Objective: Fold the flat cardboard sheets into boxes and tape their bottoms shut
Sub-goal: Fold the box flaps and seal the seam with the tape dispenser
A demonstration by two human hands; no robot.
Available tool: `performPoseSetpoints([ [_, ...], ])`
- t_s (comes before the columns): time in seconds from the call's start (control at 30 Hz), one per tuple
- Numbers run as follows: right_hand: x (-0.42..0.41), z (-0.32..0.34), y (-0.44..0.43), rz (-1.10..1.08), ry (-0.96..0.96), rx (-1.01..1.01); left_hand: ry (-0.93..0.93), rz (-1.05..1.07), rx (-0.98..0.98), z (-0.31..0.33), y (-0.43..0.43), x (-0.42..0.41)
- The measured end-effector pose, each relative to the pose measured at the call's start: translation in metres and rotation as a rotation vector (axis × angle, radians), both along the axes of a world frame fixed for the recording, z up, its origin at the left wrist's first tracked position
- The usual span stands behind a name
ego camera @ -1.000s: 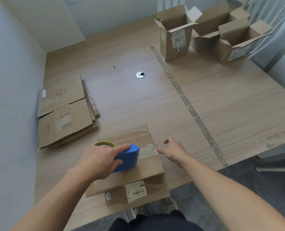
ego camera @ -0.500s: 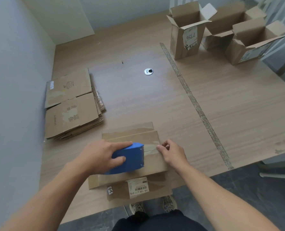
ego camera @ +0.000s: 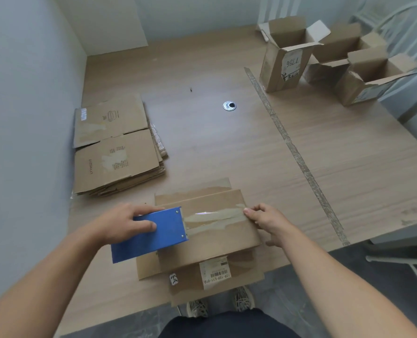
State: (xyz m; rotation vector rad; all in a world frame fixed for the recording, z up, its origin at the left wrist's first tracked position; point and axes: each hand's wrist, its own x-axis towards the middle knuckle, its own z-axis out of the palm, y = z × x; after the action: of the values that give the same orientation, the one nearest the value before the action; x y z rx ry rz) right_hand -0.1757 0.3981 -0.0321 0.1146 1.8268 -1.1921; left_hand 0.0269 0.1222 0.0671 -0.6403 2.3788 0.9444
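Observation:
A folded cardboard box (ego camera: 214,242) stands bottom-up at the table's near edge, its flaps closed. My left hand (ego camera: 124,224) grips a blue tape dispenser (ego camera: 151,234) that lies on the box's left side. A strip of clear tape (ego camera: 214,217) runs from the dispenser across the flap seam to the right edge. There my right hand (ego camera: 266,222) holds the tape end against the box corner, fingers curled over the edge. A barcode label (ego camera: 216,274) shows on the box's near side.
A stack of flat cardboard sheets (ego camera: 116,145) lies at the left by the wall. Three open boxes (ego camera: 285,62) stand at the far right of the wooden table (ego camera: 227,147). A metal grommet (ego camera: 229,106) and a tape line (ego camera: 297,154) mark the tabletop.
My right hand came in and took the tape end at the box's right edge. My left hand drew the dispenser leftward, laying tape along the seam.

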Motion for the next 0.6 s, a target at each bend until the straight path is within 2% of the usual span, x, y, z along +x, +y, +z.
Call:
performPoseSetpoints([
  [0.07, 0.002, 0.001, -0.005, -0.014, 0.021, 0.025, -0.008, 0.015, 0.049, -0.007, -0.008, 0.005],
  [0.2, 0.01, -0.01, -0.013, -0.071, 0.186, 0.098, -0.011, -0.005, 0.117, -0.018, -0.013, 0.011],
  [0.33, 0.025, -0.021, -0.016, 0.037, 0.577, 0.307, -0.03, 0.093, 0.205, -0.021, -0.012, 0.015],
  [0.47, 0.053, -0.017, -0.026, 0.112, 1.03, 0.435, -0.042, 0.086, 0.179, -0.026, -0.015, 0.018],
  [0.53, 0.062, -0.019, -0.025, 0.216, 1.236, 0.342, -0.028, 0.12, 0.184, -0.029, -0.017, 0.02],
  [0.6, 0.07, -0.022, -0.019, 0.385, 1.361, 0.217, -0.002, 0.131, 0.204, -0.031, -0.016, 0.024],
])
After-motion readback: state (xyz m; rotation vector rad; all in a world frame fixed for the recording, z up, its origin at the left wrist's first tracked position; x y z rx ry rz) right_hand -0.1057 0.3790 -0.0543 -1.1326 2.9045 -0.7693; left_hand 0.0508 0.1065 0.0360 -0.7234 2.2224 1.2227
